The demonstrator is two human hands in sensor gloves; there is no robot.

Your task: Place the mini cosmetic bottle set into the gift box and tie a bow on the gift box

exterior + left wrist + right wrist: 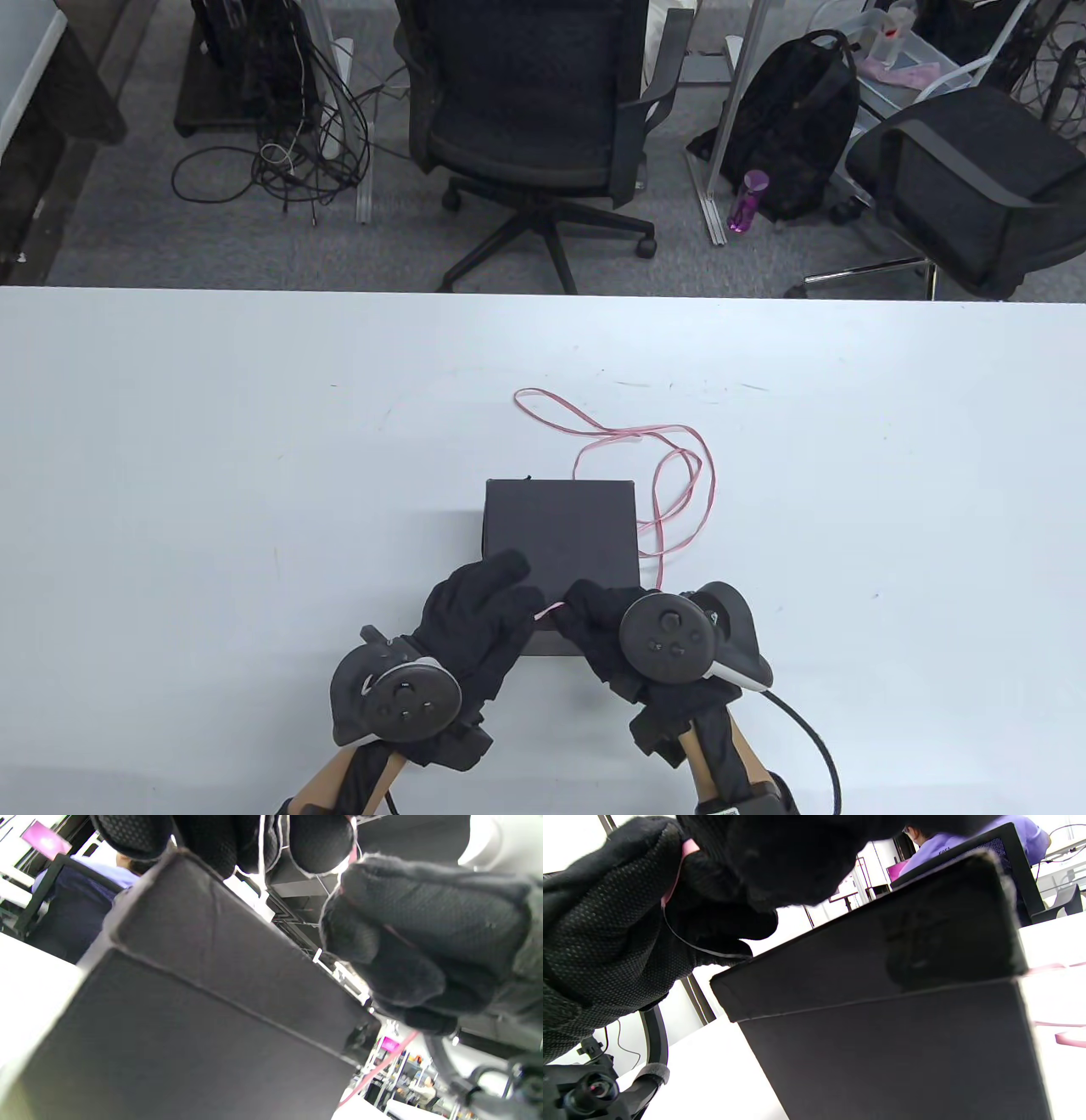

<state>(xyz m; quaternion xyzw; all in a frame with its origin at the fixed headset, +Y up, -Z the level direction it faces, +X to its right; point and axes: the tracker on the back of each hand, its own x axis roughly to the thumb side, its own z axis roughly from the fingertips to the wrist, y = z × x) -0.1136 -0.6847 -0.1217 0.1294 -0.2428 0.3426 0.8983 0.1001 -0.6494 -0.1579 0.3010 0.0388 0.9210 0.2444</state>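
Black gift box [560, 531] sits on the white desk [212, 475] near the middle of its near edge, lid on and closed, so contents can't be seen; no bottle set visible anywhere. Thin pink ribbon [679, 475] lies in loose loops on the desk off the box's far right corner, one strand running down along the box's right side to the near edge. Both gloved hands are at the box's near edge. Left hand [475, 615] lies over the near left part of the lid, fingers mostly extended across the top, with a short pink bit of ribbon at its fingertips; left wrist view shows ribbon between thumb and fingers, looks like a pinch. Right hand [607, 632] is at the near right part of the lid, fingers curled, ribbon end pinched between them; right wrist view shows a pink strand tucked in the fingers. The short ribbon stretch spans between the two hands just above the lid. Office chairs [543, 110] and a backpack [789, 127] stand beyond the far edge.
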